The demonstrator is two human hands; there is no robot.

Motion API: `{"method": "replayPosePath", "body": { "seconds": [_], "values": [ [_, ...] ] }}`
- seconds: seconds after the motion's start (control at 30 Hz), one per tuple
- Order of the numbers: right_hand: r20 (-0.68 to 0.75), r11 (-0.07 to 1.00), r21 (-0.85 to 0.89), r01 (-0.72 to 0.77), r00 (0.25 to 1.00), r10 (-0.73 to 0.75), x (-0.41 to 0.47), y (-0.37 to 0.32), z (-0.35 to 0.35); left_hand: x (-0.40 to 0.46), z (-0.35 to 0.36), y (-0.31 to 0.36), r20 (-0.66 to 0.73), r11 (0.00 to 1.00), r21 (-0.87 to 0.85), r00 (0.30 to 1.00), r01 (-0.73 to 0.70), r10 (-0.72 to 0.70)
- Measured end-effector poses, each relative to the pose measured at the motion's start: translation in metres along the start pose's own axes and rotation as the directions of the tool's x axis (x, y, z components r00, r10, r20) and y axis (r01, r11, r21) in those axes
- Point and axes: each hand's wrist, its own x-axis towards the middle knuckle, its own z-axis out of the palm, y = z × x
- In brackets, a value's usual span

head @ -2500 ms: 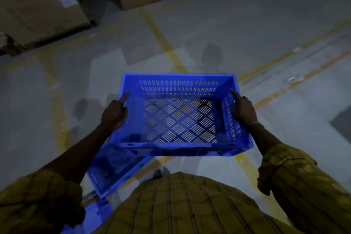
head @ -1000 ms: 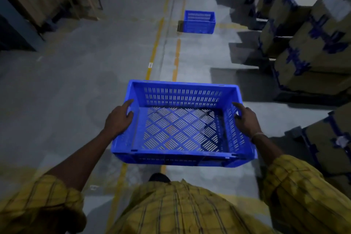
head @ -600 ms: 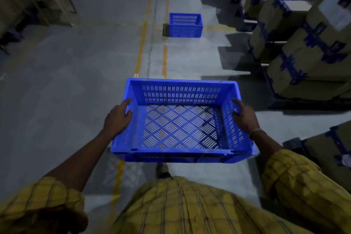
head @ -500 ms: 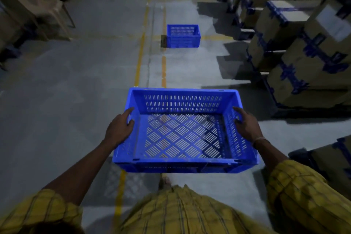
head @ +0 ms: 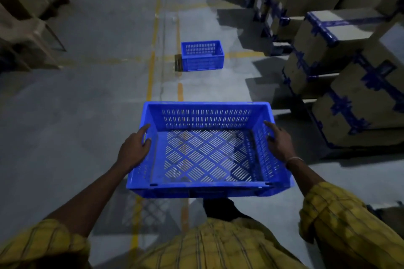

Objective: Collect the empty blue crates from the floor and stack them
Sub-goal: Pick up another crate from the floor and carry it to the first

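Observation:
I carry an empty blue slotted crate level in front of my waist. My left hand grips its left wall, thumb over the rim. My right hand grips its right wall the same way, with the index finger lying along the rim. Another blue crate stands on the floor straight ahead, on the yellow floor lines. It looks taller than the carried one; whether it is a single crate or a stack I cannot tell.
Stacks of cardboard boxes with blue tape line the right side of the aisle. More boxes and a pale plastic chair stand at the left. Yellow lines run down the grey concrete floor between them.
I turned away from the crates at my feet into the aisle and walked forward. The far crate has come closer. Both hands keep the same hold on the carried crate.

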Motion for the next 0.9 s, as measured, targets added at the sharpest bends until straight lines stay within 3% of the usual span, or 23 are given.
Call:
{"method": "replayPosePath", "body": {
  "seconds": [0.5,0.9],
  "values": [
    [0.034,0.996,-0.089,0.004,0.999,-0.001,0.337,-0.017,-0.042,0.303,0.010,0.072,-0.053,0.998,-0.029,0.997,0.050,-0.051],
    [0.080,0.996,0.002,-0.086,0.993,0.086,0.610,-0.035,0.014,0.599,0.033,0.052,-0.028,0.998,-0.028,0.998,0.055,-0.056]
  ]
}}
